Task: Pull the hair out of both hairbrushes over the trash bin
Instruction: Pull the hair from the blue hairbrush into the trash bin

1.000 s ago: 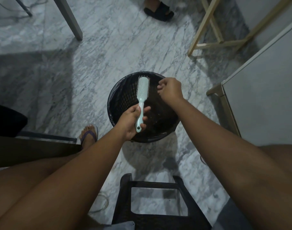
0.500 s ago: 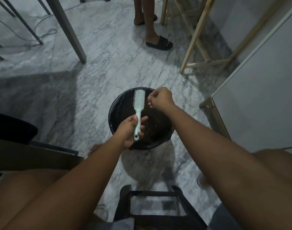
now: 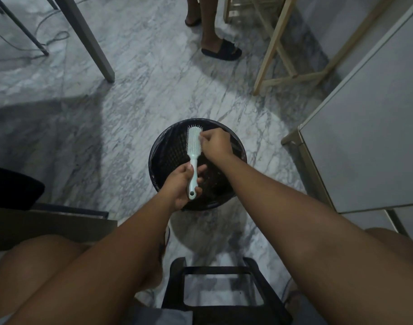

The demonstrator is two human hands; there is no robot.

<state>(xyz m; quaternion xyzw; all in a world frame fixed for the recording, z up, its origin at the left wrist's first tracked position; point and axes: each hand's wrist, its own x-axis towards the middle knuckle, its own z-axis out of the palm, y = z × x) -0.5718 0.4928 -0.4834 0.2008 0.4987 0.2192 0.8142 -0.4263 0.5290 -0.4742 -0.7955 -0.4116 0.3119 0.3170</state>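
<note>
Above the trash bin (image 3: 155,160), grips the hairbrush (image 3: 193,146) by its handle in the left hand (image 3: 181,186), fingers wrapped round, head pointing away. Holds the right hand (image 3: 216,143) against the bristles, fingers curled; cannot tell whether pinching hair.

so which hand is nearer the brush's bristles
Right. The right hand has its fingertips at the bristles of the hairbrush; the left hand grips its handle at the opposite end.

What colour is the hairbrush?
The hairbrush is pale mint green, handle and bristles alike. The head view shows it best, over the black bin.
</note>
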